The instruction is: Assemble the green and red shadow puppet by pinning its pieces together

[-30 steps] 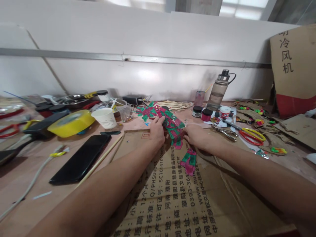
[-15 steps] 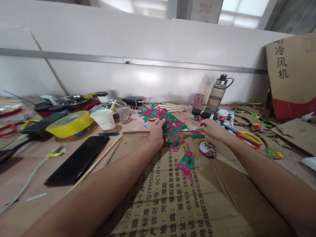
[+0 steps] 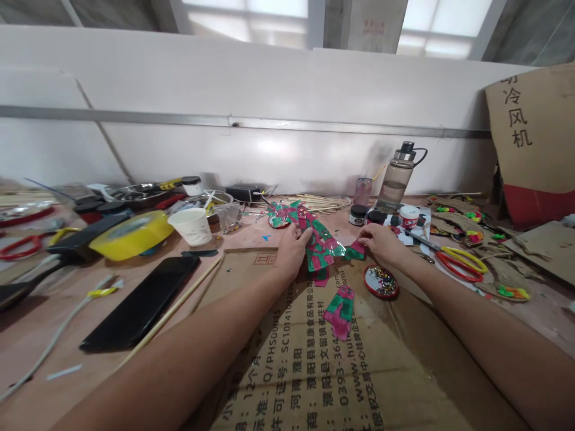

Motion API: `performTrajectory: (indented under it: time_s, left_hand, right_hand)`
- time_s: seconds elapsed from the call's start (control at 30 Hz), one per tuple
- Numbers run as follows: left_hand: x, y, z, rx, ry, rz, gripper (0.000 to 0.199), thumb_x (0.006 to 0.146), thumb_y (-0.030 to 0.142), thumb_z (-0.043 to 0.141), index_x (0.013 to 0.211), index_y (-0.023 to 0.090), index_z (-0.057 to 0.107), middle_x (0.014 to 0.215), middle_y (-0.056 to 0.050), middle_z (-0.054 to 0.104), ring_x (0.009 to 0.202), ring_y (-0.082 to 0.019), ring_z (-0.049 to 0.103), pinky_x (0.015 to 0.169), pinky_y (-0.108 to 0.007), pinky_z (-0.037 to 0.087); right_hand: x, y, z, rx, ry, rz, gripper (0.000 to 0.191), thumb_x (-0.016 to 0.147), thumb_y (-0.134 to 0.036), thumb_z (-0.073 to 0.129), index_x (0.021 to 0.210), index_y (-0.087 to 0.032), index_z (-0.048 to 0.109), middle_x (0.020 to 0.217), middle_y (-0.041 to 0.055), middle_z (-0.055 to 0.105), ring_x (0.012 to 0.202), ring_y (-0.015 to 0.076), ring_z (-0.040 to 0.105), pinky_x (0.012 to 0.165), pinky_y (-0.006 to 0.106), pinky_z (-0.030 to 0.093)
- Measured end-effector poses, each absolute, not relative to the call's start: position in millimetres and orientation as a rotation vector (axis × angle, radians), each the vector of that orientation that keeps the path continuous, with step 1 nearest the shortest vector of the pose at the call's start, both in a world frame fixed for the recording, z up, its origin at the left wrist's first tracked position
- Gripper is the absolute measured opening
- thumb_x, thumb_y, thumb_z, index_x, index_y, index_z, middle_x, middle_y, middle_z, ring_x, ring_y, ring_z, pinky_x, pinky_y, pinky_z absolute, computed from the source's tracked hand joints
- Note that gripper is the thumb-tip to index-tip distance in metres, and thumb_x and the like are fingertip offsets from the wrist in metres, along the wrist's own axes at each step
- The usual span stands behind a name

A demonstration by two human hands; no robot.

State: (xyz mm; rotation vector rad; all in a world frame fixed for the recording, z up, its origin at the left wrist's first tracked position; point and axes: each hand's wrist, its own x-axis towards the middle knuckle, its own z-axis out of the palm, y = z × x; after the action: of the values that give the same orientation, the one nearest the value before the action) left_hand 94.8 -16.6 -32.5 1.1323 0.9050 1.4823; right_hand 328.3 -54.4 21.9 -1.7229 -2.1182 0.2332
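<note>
My left hand [image 3: 293, 244] is closed on a pink and green painted cutout figure [image 3: 320, 245] dotted with sequins, held over the far edge of the cardboard sheet [image 3: 269, 359]. Between the fingertips of my right hand [image 3: 380, 242] is a small pink and green painted piece [image 3: 354, 251], its tip against or very near the figure's right edge. Another painted piece [image 3: 340, 311] lies on the cardboard in front of the figure. Just below my right hand sits a round red-rimmed lid [image 3: 381, 282] with many-coloured sequins in it.
To the left lie a black phone [image 3: 141, 304], a wooden stick [image 3: 175, 305], a yellow tape roll [image 3: 132, 234] and a white paper cup [image 3: 191, 226]. Behind my right hand stand paint jars [image 3: 358, 215] and a water bottle [image 3: 396, 178]. Scissors [image 3: 458, 260] lie to the right.
My right hand has brought the small painted piece up to the figure's right side. The figure in my left hand has shifted slightly. The view has tilted up a little.
</note>
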Motion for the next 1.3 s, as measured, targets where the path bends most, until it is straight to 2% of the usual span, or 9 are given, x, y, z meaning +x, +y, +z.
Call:
performTrajectory:
  time_s: [0.27, 0.37, 0.47, 0.6, 0.7, 0.77, 0.93, 1.07, 1.3]
  left_hand:
    - [95, -19, -30, 1.231, 1.016, 1.369, 0.037, 0.064, 0.033, 0.08, 0.084, 0.019, 0.053, 0.064, 0.006, 0.052, 0.059, -0.011, 0.051, 0.057, -0.022, 0.042]
    - [98, -21, -28, 1.23, 0.901, 1.314, 0.037, 0.067, 0.034, 0.077, 0.095, 0.017, 0.058, 0.076, 0.001, 0.062, 0.072, -0.015, 0.058, 0.067, -0.025, 0.046]
    - [101, -23, -26, 1.184, 0.773, 1.277, 0.041, 0.07, 0.034, 0.074, 0.106, 0.018, 0.06, 0.09, -0.003, 0.067, 0.081, -0.016, 0.061, 0.074, -0.028, 0.049]
    - [101, -27, -24, 1.15, 0.706, 1.235, 0.048, 0.069, 0.035, 0.076, 0.111, 0.018, 0.061, 0.084, -0.001, 0.067, 0.074, -0.015, 0.061, 0.065, -0.025, 0.049]
    - [100, -30, -23, 1.138, 0.679, 1.168, 0.056, 0.068, 0.038, 0.078, 0.117, 0.02, 0.058, 0.08, 0.001, 0.065, 0.064, -0.011, 0.058, 0.052, -0.019, 0.043]
    - [100, -31, -22, 1.134, 0.641, 1.12, 0.06, 0.068, 0.039, 0.078, 0.122, 0.022, 0.056, 0.083, 0.001, 0.065, 0.062, -0.009, 0.057, 0.05, -0.017, 0.041]
    - [101, -34, -17, 1.191, 0.521, 1.102, 0.066, 0.063, 0.026, 0.083, 0.123, 0.021, 0.056, 0.1, -0.005, 0.07, 0.085, -0.016, 0.065, 0.07, -0.023, 0.051]
    - [101, -35, -13, 1.23, 0.493, 1.181, 0.06, 0.06, 0.022, 0.083, 0.115, 0.018, 0.059, 0.111, -0.009, 0.069, 0.098, -0.023, 0.065, 0.082, -0.033, 0.053]
    - [103, -37, -13, 1.243, 0.573, 1.308, 0.06, 0.06, 0.021, 0.081, 0.115, 0.018, 0.055, 0.109, -0.01, 0.07, 0.099, -0.024, 0.066, 0.088, -0.04, 0.053]
  right_hand:
    - [349, -53, 35, -1.602, -1.854, 0.225, 0.013, 0.083, -0.024, 0.056, 0.082, -0.017, 0.067, 0.076, 0.0036, 0.067, 0.063, 0.015, 0.06, 0.064, 0.027, 0.046]
    - [344, -62, 49, -1.539, -1.768, 0.193, 0.011, 0.08, -0.026, 0.058, 0.078, -0.018, 0.067, 0.076, 0.0037, 0.067, 0.066, 0.0165, 0.06, 0.064, 0.028, 0.046]
    - [327, -71, 62, -1.468, -1.765, 0.349, 0.01, 0.079, -0.025, 0.059, 0.074, -0.019, 0.065, 0.068, 0.0018, 0.065, 0.06, 0.0158, 0.058, 0.059, 0.027, 0.046]
    - [294, -74, 68, -1.331, -1.987, 0.38, 0.009, 0.078, -0.018, 0.058, 0.071, -0.02, 0.064, 0.064, -0.0002, 0.062, 0.058, 0.0141, 0.055, 0.057, 0.025, 0.042]
    - [273, -70, 65, -1.234, -2.176, 0.263, 0.011, 0.078, -0.012, 0.057, 0.071, -0.018, 0.063, 0.071, 0.0013, 0.063, 0.065, 0.014, 0.054, 0.063, 0.026, 0.041]
    - [266, -65, 61, -1.21, -2.253, 0.17, 0.013, 0.078, -0.008, 0.057, 0.069, -0.018, 0.062, 0.073, 0.0022, 0.062, 0.069, 0.0148, 0.053, 0.067, 0.027, 0.04]
    - [267, -53, 46, -1.201, -2.278, 0.059, 0.013, 0.08, -0.008, 0.056, 0.074, -0.017, 0.063, 0.079, 0.0042, 0.06, 0.077, 0.0174, 0.052, 0.074, 0.03, 0.041]
    - [274, -51, 35, -1.2, -2.141, 0.014, 0.007, 0.082, -0.016, 0.058, 0.079, -0.017, 0.064, 0.093, 0.0085, 0.06, 0.092, 0.0219, 0.053, 0.082, 0.035, 0.041]
    - [271, -60, 33, -1.317, -1.92, 0.166, 0.014, 0.085, -0.027, 0.049, 0.077, -0.019, 0.056, 0.075, 0.003, 0.06, 0.069, 0.0177, 0.051, 0.065, 0.03, 0.039]
